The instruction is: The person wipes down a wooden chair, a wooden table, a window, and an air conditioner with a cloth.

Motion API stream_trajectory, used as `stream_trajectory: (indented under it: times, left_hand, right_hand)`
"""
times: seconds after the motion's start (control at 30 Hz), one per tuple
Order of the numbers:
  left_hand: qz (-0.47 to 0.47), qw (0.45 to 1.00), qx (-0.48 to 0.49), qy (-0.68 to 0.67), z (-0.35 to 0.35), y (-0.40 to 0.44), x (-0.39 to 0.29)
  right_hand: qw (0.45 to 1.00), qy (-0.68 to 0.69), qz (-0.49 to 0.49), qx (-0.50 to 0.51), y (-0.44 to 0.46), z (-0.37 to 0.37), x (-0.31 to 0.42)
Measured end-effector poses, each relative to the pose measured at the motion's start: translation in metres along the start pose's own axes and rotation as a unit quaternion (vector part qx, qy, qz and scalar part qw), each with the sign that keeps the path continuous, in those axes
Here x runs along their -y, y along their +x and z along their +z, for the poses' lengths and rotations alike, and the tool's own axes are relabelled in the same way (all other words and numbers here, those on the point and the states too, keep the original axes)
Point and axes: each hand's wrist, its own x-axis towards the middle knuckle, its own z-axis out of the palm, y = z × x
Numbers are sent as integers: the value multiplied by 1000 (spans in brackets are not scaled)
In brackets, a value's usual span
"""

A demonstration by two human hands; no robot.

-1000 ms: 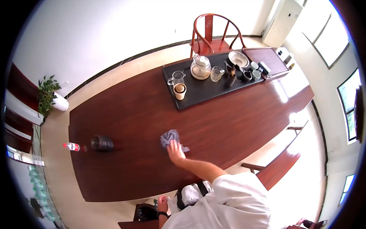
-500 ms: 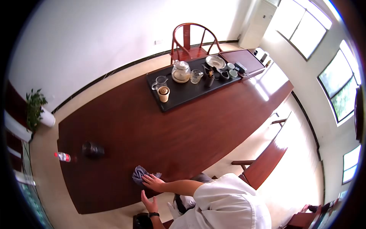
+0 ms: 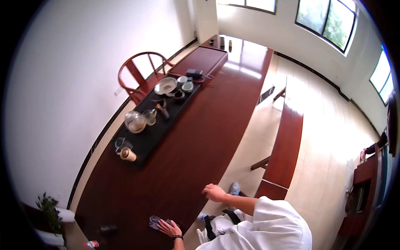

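A dark grey-blue cloth [image 3: 154, 222] lies on the brown wooden table near its front edge. My left hand [image 3: 167, 228], with a black band on the wrist, rests on the cloth with its fingers stretched out and flat. Further right, my right hand [image 3: 215, 193] is over the table's edge, apart from the cloth. Its fingers are curled in and slightly blurred, and nothing shows in them.
A dark cylindrical container [image 3: 109, 229] and a red-capped bottle [image 3: 91, 244] are at lower left. A black tea tray [image 3: 162, 130] bears a glass teapot [image 3: 135, 122], jugs and cups. A chair [image 3: 146, 79] stands behind it; a wooden bench [image 3: 285, 146] is at right.
The view has turned right. My right hand has come off the cloth and moved to the right. My left hand, which was off the table edge, is on the cloth.
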Motion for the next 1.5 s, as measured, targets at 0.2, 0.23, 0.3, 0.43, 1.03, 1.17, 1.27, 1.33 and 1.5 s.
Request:
stream_trajectory:
  times: [0.2, 0.23, 0.3, 0.43, 1.03, 1.17, 1.27, 1.33, 1.5]
  left_hand:
    - [200, 978, 22, -53, 26, 17, -168]
    - [270, 955, 28, -124, 26, 23, -197]
    - [381, 906, 56, -176, 18, 30, -255]
    - [458, 887, 37, -47, 29, 52, -337]
    - [420, 905, -27, -70, 100, 111, -656]
    - [463, 880, -24, -101, 119, 135, -762]
    - [489, 864, -2, -118, 129, 141, -836]
    - [507, 854, -3, -120, 141, 143, -881]
    - [535, 838, -10, -109, 168, 141, -984]
  right_hand:
    - [970, -50, 201, -125, -129, -84, -156]
    - [957, -53, 261, -111, -153, -94, -173]
    - [926, -40, 353, -132, -203, -109, -194]
    - [847, 17, 493, -199, -289, -118, -213]
    - [782, 160, 570, -195, -324, -114, -353]
    - [848, 67, 491, -191, -232, -257, -449]
    - [818, 173, 515, -191, -139, -402, -470]
    - [801, 195, 511, -244, -106, -452, -495]
    - [793, 240, 476, -296, -107, -473, -565]
